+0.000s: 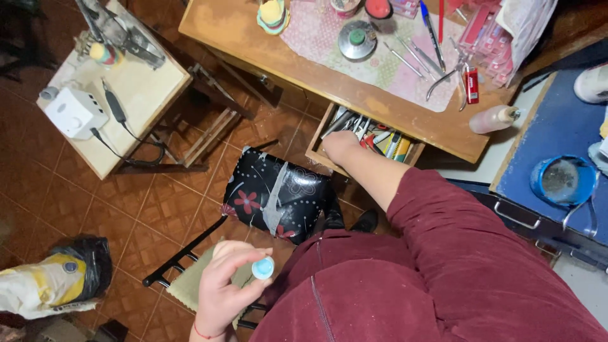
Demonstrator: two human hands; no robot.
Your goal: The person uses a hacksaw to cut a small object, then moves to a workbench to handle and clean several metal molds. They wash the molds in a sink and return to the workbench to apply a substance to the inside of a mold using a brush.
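Fingers [244,269] of left hand [221,288] pinch blue cap [263,268] at their tips.

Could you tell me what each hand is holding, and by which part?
Left hand pinches a small blue cap by its rim. Right hand is in the drawer; any hold is hidden.

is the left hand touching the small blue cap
Touching. The head view shows the left hand pinching the small blue cap between thumb and fingertips, with no gap visible.

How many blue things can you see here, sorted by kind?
1 light-blue cap, held in the left hand
1 blue tub
1 blue pen
1 blue tabletop
Total: 4
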